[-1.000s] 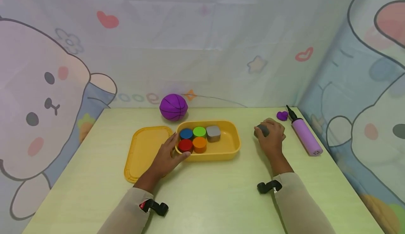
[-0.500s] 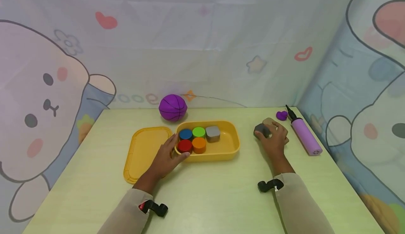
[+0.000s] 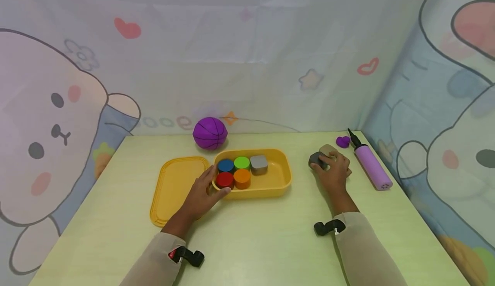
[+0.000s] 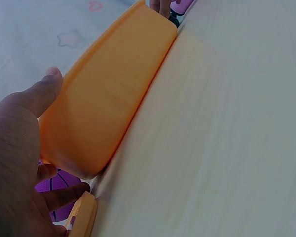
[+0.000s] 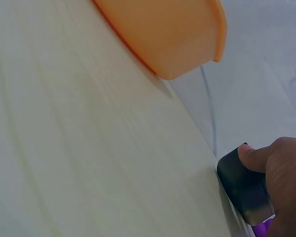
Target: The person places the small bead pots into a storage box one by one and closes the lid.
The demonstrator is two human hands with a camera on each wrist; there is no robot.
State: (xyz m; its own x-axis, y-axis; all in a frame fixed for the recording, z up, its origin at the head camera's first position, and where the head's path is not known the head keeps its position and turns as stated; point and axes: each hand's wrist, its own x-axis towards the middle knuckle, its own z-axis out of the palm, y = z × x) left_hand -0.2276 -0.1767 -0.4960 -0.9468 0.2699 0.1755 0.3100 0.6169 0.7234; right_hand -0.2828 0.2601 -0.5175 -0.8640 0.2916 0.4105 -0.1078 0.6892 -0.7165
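A yellow container (image 3: 284,187) with rounded corners stands mid-table. In it sit blue (image 3: 226,165), green (image 3: 242,163), red (image 3: 224,180) and orange (image 3: 242,178) round pieces and a light grey rounded-square block (image 3: 258,164). My left hand (image 3: 201,196) rests against its left end, thumb along the front side and fingers stretched past the corner. To the right, my right hand (image 3: 333,172) pinches a dark grey block (image 3: 317,160), the thumb (image 5: 251,155) on its near edge in the right wrist view. A beige block (image 3: 328,149) shows partly behind that hand.
A flat yellow lid (image 3: 174,187) lies left of the container, partly under the left hand. Behind are a purple ball (image 3: 210,133) and a patterned cloth backdrop. At the right lie a purple heart-shaped piece (image 3: 342,141) and a lilac hand pump (image 3: 373,166).
My right hand's fingers have shifted slightly to the right, uncovering more of the dark grey block and the beige block. The left hand stays on the container. The head view has drifted slightly.
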